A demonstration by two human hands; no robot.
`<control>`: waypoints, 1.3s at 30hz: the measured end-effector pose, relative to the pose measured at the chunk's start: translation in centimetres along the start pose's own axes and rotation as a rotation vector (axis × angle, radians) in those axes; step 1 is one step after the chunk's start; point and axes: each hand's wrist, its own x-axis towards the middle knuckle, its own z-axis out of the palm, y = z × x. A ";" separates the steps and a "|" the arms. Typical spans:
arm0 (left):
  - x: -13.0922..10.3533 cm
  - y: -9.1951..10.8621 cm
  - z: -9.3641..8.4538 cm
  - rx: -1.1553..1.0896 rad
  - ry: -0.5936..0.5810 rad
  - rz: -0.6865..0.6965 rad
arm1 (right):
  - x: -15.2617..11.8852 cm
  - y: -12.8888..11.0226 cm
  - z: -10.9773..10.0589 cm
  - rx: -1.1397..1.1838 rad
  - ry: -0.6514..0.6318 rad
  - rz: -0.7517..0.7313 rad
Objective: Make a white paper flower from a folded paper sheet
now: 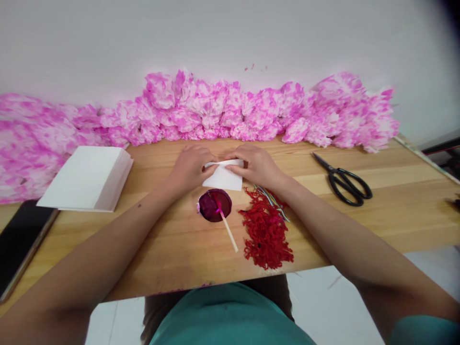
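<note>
A small piece of white paper (223,178) is held between my two hands over the middle of the table. My left hand (194,165) pinches its left upper edge with thumb and fingers. On the other side my right hand (256,165) grips the paper's upper right part, thumb in front. The upper edge looks bent or folded. Just below the paper sits a round dish of dark magenta liquid (210,207) with a pale stick (230,231) leaning in it. Red yarn pieces (268,235) lie in a heap near my right wrist, with several pale strings (271,199) beside them.
Pink and white paper flowers (223,110) line the wall along the table's back. A stack of white paper (84,177) stands at left, beside a dark phone (23,239). Black-handled scissors (347,184) lie at right on the wooden table (395,211).
</note>
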 end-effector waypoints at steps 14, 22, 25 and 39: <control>-0.8 -0.9 -0.8 -0.492 0.187 -0.323 | -0.2 0.2 -1.0 -0.043 0.092 0.049; -0.4 0.0 -0.2 -0.612 0.159 -0.363 | -0.1 0.2 -0.5 -0.041 0.080 0.043; -0.4 -0.3 0.1 -0.691 0.172 -0.370 | -0.1 0.2 -0.4 -0.046 0.079 0.022; 0.2 0.1 -0.2 -0.029 0.055 0.065 | 0.1 -0.4 0.0 -0.111 0.044 -0.027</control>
